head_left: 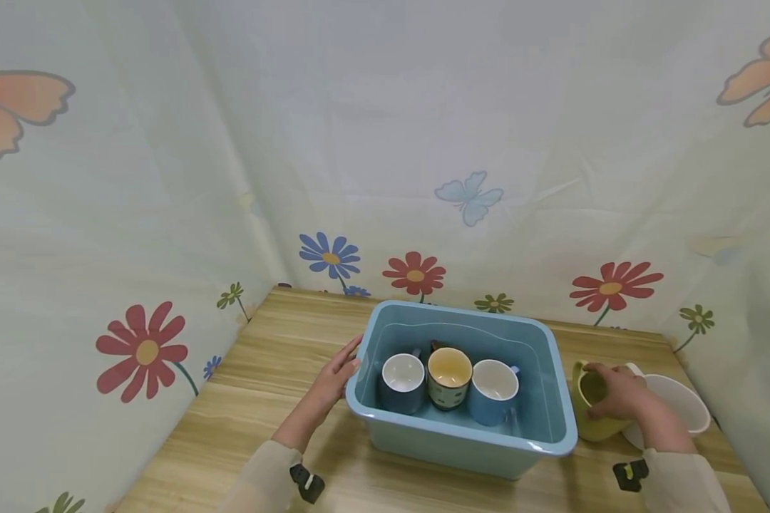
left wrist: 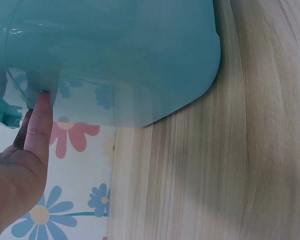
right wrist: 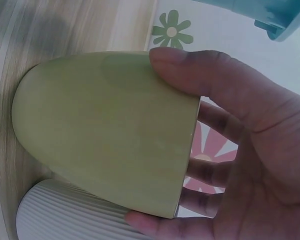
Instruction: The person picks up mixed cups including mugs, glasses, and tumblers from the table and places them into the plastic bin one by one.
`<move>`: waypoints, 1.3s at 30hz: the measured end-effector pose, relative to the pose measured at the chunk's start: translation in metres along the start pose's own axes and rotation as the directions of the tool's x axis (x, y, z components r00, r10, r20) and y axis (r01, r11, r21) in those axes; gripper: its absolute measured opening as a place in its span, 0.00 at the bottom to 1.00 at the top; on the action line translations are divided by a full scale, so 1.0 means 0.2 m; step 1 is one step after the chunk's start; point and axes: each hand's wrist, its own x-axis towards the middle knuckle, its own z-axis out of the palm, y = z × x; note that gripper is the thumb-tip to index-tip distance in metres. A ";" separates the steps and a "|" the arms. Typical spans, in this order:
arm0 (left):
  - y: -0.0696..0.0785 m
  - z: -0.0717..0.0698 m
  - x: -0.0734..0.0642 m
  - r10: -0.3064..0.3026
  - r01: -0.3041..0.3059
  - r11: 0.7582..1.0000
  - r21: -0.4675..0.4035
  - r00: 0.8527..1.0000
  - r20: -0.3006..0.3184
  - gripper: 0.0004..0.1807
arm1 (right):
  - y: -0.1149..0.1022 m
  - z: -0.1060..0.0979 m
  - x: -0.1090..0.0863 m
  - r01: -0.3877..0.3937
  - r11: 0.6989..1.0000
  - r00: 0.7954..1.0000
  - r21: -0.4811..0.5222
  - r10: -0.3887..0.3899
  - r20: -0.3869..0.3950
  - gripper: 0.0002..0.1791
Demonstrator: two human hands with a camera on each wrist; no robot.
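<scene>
My left hand [head_left: 329, 385] rests against the left side of a blue plastic bin [head_left: 462, 311]. In the left wrist view, its extended fingers [left wrist: 39, 127] touch the outer wall below the rim. Inside the bin stand a dark blue-grey mug [head_left: 401, 400], a patterned mug with a yellow inside [head_left: 448, 392] and a blue mug [head_left: 490, 410], in a row with mouths up. Right of the bin, my right hand [head_left: 622, 393] grips a yellow-green mug [right wrist: 100, 125] at its rim, thumb on one side and fingers across the mouth. The mug's base is down by the table.
A white ribbed cup [right wrist: 75, 215] with a wide mouth stands close beside the yellow-green mug, partly behind my right hand in the head view. The wooden table [head_left: 231, 427] ends at a flower-printed curtain [head_left: 372, 142] at the back and sides.
</scene>
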 end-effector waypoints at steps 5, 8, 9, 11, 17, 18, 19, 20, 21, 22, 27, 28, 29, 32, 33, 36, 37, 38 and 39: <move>0.00 0.00 0.00 0.000 0.000 1.000 0.006 1.000 -0.001 0.34 | -0.01 -0.01 0.00 0.000 1.000 1.000 -0.004 0.000 0.001 0.45; 0.00 0.00 0.00 -0.002 0.002 1.000 0.007 1.000 0.005 0.34 | -0.01 -0.01 0.00 -0.006 1.000 1.000 0.001 0.006 0.005 0.45; 0.00 0.00 0.00 -0.001 0.001 1.000 0.006 1.000 0.008 0.34 | -0.01 0.00 0.00 -0.008 1.000 1.000 0.003 0.008 0.006 0.44; 0.00 0.00 0.00 0.000 0.000 1.000 0.002 1.000 0.014 0.34 | -0.01 0.00 0.00 -0.011 1.000 1.000 0.005 0.011 0.008 0.44; 0.01 -0.01 0.00 0.000 0.000 1.000 0.003 0.999 0.036 0.34 | -0.01 0.00 0.00 -0.035 0.999 0.999 0.021 0.035 0.015 0.45; 0.01 -0.01 -0.01 -0.001 0.001 1.000 0.005 0.999 0.040 0.34 | -0.01 0.00 0.00 -0.039 0.999 0.999 0.023 0.039 0.014 0.46; 0.01 -0.01 -0.01 -0.002 0.001 1.000 0.008 0.999 0.042 0.34 | -0.01 0.00 0.00 -0.040 0.999 0.999 0.019 0.039 0.010 0.46; 0.01 -0.01 -0.01 -0.002 0.002 1.000 0.009 0.999 0.045 0.34 | -0.01 -0.01 0.00 -0.040 0.999 0.999 0.016 0.040 0.005 0.47; 0.01 -0.01 -0.01 -0.001 0.001 1.000 0.012 0.999 0.047 0.34 | -0.01 -0.01 0.00 -0.040 0.999 0.999 0.013 0.040 -0.001 0.47; 0.01 -0.01 -0.01 -0.002 0.001 1.000 0.011 0.999 0.046 0.34 | -0.01 -0.02 0.00 -0.036 0.999 0.999 0.008 0.036 -0.009 0.48; 0.00 -0.01 -0.01 -0.001 0.001 1.000 -0.009 0.999 0.046 0.33 | -0.02 -0.05 0.01 -0.014 1.000 1.000 -0.002 0.014 -0.024 0.49; 0.00 -0.01 -0.01 0.000 0.000 1.000 -0.014 0.999 0.048 0.34 | -0.02 -0.06 0.01 -0.007 1.000 1.000 -0.002 0.007 -0.023 0.49; 0.00 -0.01 -0.01 0.000 0.001 1.000 -0.013 0.999 0.050 0.34 | -0.02 -0.07 0.01 -0.005 1.000 1.000 0.001 0.005 -0.020 0.49; 0.00 -0.02 -0.01 0.006 -0.006 1.000 0.006 0.998 0.061 0.34 | -0.04 -0.09 0.01 0.008 1.000 1.000 0.004 -0.008 -0.020 0.49; 0.00 -0.02 -0.01 0.009 -0.010 1.000 0.015 0.998 0.064 0.35 | -0.04 -0.10 0.00 0.013 1.000 1.000 0.002 -0.013 -0.021 0.49; 0.00 -0.02 0.00 0.012 -0.014 0.999 0.036 0.998 0.068 0.35 | -0.05 -0.11 0.00 0.025 1.000 0.999 -0.006 -0.025 -0.022 0.49; 0.00 -0.02 0.00 0.011 -0.014 0.999 0.040 0.998 0.068 0.35 | -0.05 -0.12 -0.01 0.026 1.000 0.999 -0.011 -0.027 -0.022 0.49; 0.00 -0.02 0.00 0.010 -0.012 0.999 0.039 0.998 0.068 0.35 | -0.06 -0.12 -0.01 0.028 0.999 0.999 -0.019 -0.029 -0.022 0.49; 0.00 -0.02 0.00 0.005 -0.008 0.999 0.034 0.998 0.067 0.35 | -0.06 -0.13 -0.02 0.029 0.999 0.999 -0.027 -0.030 -0.023 0.49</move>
